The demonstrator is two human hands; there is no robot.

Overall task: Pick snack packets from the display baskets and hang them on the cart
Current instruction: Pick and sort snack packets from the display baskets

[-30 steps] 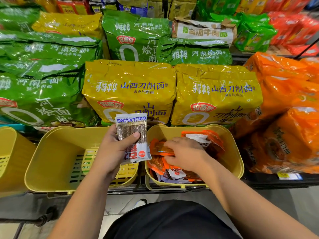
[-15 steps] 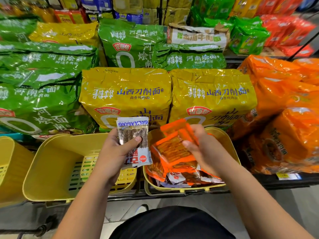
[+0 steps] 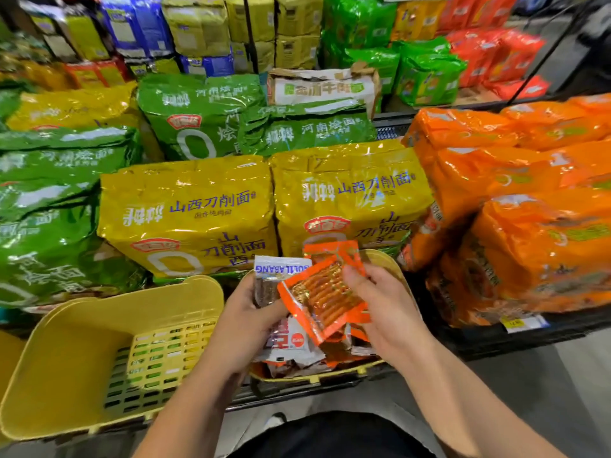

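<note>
The left hand (image 3: 244,322) grips one white packet (image 3: 268,287), thumb curled over its front. The packet's blue top band carries white letters, upside down, reading roughly "GULLABANG"; a red round mark shows lower down. The right hand (image 3: 386,309) pinches two orange packets (image 3: 325,300), thumb on top, one packet behind the other. The front one has a clear window and touches the white packet; its print is too blurred to read. Both hands hold their packets just above the right basket (image 3: 317,378), a yellow one with more orange and white packets lying in it. Just beside it stands the left basket (image 3: 82,325), also yellow, with a slotted wall.

Behind the baskets stand two yellow bags (image 3: 188,213), each printed 山西刀削面 in blue above a red oval logo. At least three green bags (image 3: 307,130) read 河南烩面. On the right lie stacked orange bags (image 3: 529,226), their writing illegible, with one price tag (image 3: 522,322) below them.
</note>
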